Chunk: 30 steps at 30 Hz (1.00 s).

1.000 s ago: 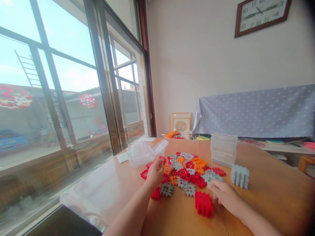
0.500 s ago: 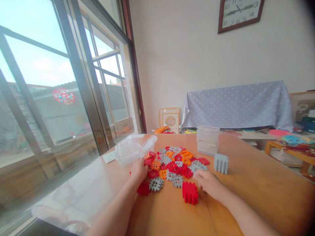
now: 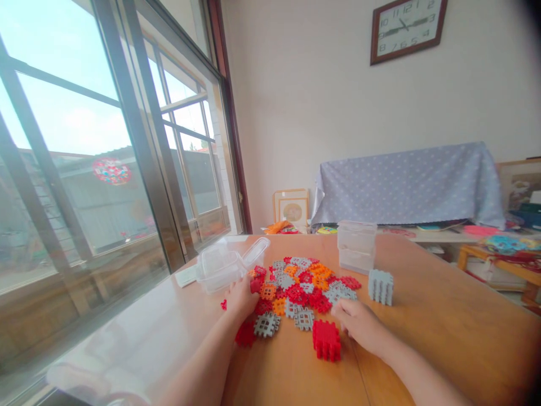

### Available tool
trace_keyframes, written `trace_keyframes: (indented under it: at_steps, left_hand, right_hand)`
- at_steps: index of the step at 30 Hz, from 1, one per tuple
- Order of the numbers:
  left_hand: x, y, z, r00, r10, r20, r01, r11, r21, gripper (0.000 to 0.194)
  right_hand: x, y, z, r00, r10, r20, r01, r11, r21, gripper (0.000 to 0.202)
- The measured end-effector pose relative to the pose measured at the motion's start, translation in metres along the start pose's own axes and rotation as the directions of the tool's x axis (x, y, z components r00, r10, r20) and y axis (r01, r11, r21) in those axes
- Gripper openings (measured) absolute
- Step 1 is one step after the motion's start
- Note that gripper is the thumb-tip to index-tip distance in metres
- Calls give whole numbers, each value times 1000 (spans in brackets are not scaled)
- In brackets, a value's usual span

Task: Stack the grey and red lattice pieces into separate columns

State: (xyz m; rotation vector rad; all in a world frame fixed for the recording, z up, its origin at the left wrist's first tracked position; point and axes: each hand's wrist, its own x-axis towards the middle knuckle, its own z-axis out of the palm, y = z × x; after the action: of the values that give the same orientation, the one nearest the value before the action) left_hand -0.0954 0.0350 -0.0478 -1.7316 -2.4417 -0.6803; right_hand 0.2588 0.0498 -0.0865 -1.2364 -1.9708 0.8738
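Red, grey and orange interlocking plastic pieces [image 3: 298,290] lie in a loose pile on the table. At the pile's left edge is my left hand [image 3: 243,299], its fingers closed around a red plastic piece [image 3: 255,285]; the fingertips are partly hidden. My right hand [image 3: 357,322] rests at the right side of the pile with curled fingers, and nothing shows in it. Just left of it sits a red block of stacked pieces [image 3: 326,340]. A grey block of stacked pieces [image 3: 380,287] stands farther back on the right.
Clear plastic containers [image 3: 220,268] lie behind my left hand. A stacked pair of clear boxes [image 3: 357,246] stands at the back of the wooden table [image 3: 422,316]. One small red piece [image 3: 224,304] lies left of my left hand. A large window [image 3: 71,169] borders the left side.
The view has tilted up slightly, so everything sits a little lower. My left hand has shifted slightly at the pile's edge; my right hand stays almost in place.
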Motion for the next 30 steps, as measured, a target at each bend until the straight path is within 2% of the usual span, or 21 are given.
trace_keyframes:
  at_steps: [5,6,9,11,12,16,18,22,27,30]
  left_hand:
    - [0,17,-15,994,23,-105,-33,996,-88,42]
    - [-1,24,-20,984,60,-169,-88,983,-163,41]
    - [-12,53,-34,968,174,-178,-214,948,-236,40]
    - [-26,74,-40,927,345,-145,-374,845,-382,41]
    - [-34,84,-42,906,400,-138,-418,790,-449,43]
    - [-65,110,-43,833,538,-127,-495,623,-606,50]
    - [-75,114,-42,805,583,-113,-508,577,-640,53]
    - [-86,117,-45,765,640,-72,-509,531,-678,55]
    - [-92,117,-49,737,675,-31,-493,506,-708,58]
    - [-94,114,-47,740,673,-12,-456,489,-744,60]
  right_hand:
    - [-3,-9,-2,1000,0,-14,0,1000,-5,28]
    - [-4,-11,-2,1000,-2,-19,2,1000,-9,27]
    - [-5,-17,-4,999,-7,-46,7,1000,1,27]
    - [-5,-23,-8,996,-9,-84,12,999,37,28]
    - [-6,-27,-11,994,-15,-112,22,998,61,28]
    - [-15,-49,-27,972,-98,-215,135,977,163,30]
    - [-23,-62,-34,964,-160,-212,200,963,181,42]
    - [-38,-81,-40,961,-261,-94,271,956,113,60]
    - [-44,-88,-45,949,-314,-41,315,949,22,59]
    - [-43,-86,-47,951,-308,-25,308,951,-9,54]
